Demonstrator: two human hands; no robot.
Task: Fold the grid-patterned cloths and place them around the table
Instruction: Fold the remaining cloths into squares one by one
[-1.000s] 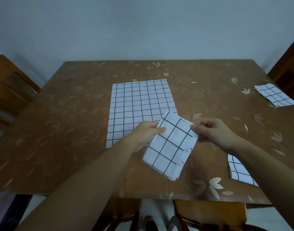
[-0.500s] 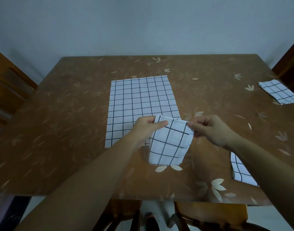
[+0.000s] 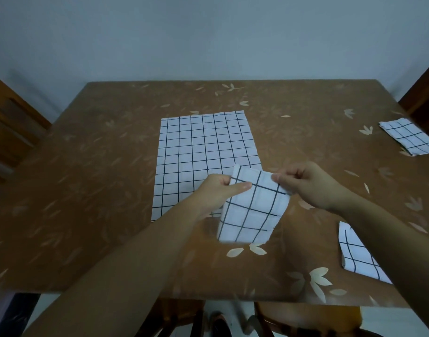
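near edge first: a near-right folded cloth [image 3: 354,256] is laid close to the front rim of the surface [image 3: 91,195], partly hidden under the right forearm. it could be dragged or swept off if that arm is pulled back low.

just beyond it, the held cloth [image 3: 253,207], already folded small, is kept up by its top corners only. the left hand [image 3: 217,192] grip is pinched on the top left corner, thumb on top. the right hand [image 3: 305,184] grip is pinched on the top right corner. the lower edge is blurred, so contact with the surface cannot be told. the layers are judged likely to slide or fan open, since nothing is clamped lower down. a crooked fold is risked if one corner is let go early.

behind the hands, an unfolded cloth [image 3: 203,152] is spread flat mid-surface, its near right corner hidden behind the held one. it could be rucked if the held cloth is set down there.

open room is seen along the whole left side and the far strip. the right side is tighter: a far-right folded cloth [image 3: 410,139] is laid at the right rim. a left chair [image 3: 11,132] and a right chair [image 3: 425,93] are set close to the side edges.
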